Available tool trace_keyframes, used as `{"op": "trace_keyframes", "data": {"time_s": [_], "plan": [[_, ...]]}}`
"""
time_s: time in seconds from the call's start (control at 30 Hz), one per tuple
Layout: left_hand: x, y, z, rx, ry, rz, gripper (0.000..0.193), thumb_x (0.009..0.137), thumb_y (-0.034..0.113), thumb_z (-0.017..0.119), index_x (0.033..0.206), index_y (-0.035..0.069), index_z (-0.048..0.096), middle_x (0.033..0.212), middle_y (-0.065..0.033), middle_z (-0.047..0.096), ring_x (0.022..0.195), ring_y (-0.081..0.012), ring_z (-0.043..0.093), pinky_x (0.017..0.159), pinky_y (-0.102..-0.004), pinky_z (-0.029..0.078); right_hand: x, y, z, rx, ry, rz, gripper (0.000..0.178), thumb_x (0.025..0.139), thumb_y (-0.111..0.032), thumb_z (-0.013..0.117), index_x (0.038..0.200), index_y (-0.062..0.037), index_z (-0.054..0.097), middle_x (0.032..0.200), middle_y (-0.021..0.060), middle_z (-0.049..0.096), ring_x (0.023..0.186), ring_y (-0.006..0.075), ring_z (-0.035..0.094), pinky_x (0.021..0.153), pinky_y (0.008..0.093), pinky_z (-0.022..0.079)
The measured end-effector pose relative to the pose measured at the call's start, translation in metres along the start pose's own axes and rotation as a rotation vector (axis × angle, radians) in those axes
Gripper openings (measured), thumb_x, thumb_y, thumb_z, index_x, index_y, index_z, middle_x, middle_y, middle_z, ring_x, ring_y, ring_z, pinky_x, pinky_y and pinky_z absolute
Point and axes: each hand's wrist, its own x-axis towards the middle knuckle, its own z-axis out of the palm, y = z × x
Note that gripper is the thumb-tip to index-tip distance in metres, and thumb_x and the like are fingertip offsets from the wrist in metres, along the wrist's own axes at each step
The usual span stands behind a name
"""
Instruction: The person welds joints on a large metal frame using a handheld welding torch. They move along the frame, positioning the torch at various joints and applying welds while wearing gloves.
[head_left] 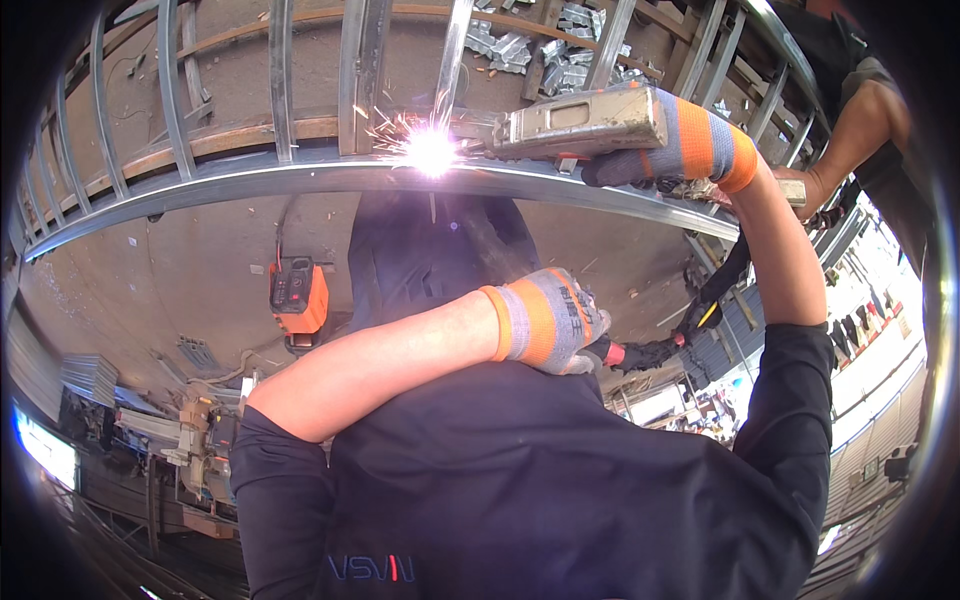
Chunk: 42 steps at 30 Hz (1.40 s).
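Observation:
My right hand (pixel 690 145), in a grey and orange glove, is closed round a boxy, scuffed grey-beige welding gun (pixel 580 124). Its tip points left at a bright white arc (pixel 432 152) that throws sparks at a joint of the metal frame (pixel 330 177). There an upright bar meets the long rail; the glare hides the exact spot. In front of my chest, my left hand (pixel 550 320), gloved alike, is closed round a dark cable (pixel 645 355) with red parts, which runs off to the right.
An orange and black machine (pixel 298 298) stands on the floor at left. Beyond the frame lie several small metal pieces (pixel 570 60). At far right a co-worker's bare arm (pixel 860 135) reaches to the frame. Machinery (pixel 205 440) stands at lower left.

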Motion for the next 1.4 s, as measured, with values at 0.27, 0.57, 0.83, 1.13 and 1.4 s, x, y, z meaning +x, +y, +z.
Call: {"op": "trace_keyframes", "data": {"time_s": [0.27, 0.57, 0.83, 1.13, 1.4], "plan": [[0.000, 0.000, -0.003, -0.009, -0.015, -0.003, 0.056, 0.099, 0.054, 0.062, 0.121, 0.003, 0.067, 0.093, -0.0147, 0.076, 0.097, -0.0344, 0.074, 0.084, -0.0451, 0.056, 0.000, -0.003, -0.001, -0.144, -0.001, -0.209, 0.068, 0.079, -0.007, 0.070, 0.147, -0.0078, 0.064, 0.140, 0.0158, 0.068, 0.121, 0.0297, 0.068, 0.104, 0.0398, 0.054], [-0.003, -0.003, -0.006, -0.025, -0.011, 0.028, 0.055, 0.098, 0.053, 0.063, 0.118, 0.002, 0.067, 0.094, -0.0156, 0.075, 0.097, -0.0354, 0.074, 0.086, -0.0457, 0.056, -0.010, 0.008, 0.001, -0.052, 0.062, -0.083, 0.050, 0.081, -0.009, 0.079, 0.130, -0.0054, 0.072, 0.123, 0.0129, 0.075, 0.106, 0.0265, 0.072, 0.095, 0.0375, 0.057], [-0.038, -0.012, -0.010, -0.025, 0.001, 0.081, 0.053, 0.098, 0.053, 0.062, 0.112, 0.002, 0.069, 0.095, -0.0165, 0.076, 0.094, -0.0370, 0.074, 0.084, -0.0479, 0.056, 0.017, -0.033, 0.001, -0.018, 0.167, -0.075, 0.040, 0.082, -0.011, 0.085, 0.120, -0.0032, 0.075, 0.101, 0.0091, 0.076, 0.088, 0.0197, 0.070, 0.081, 0.0347, 0.056], [-0.114, -0.031, -0.020, -0.058, -0.099, 0.064, 0.052, 0.099, 0.053, 0.059, 0.111, 0.003, 0.071, 0.093, -0.0163, 0.076, 0.092, -0.0374, 0.074, 0.084, -0.0474, 0.056, 0.119, -0.079, 0.015, 0.240, 0.077, 0.107, 0.040, 0.087, -0.024, 0.081, 0.123, -0.0081, 0.077, 0.083, 0.0015, 0.072, 0.056, 0.0082, 0.058, 0.049, 0.0249, 0.048], [-0.137, -0.037, -0.024, -0.061, -0.048, 0.109, 0.050, 0.098, 0.052, 0.062, 0.111, 0.005, 0.071, 0.094, -0.0162, 0.076, 0.093, -0.0372, 0.074, 0.084, -0.0472, 0.057, 0.138, -0.073, 0.021, 0.186, 0.099, -0.110, 0.045, 0.090, -0.021, 0.079, 0.131, -0.0042, 0.074, 0.109, 0.0053, 0.079, 0.091, 0.0121, 0.067, 0.082, 0.0278, 0.057]]}}
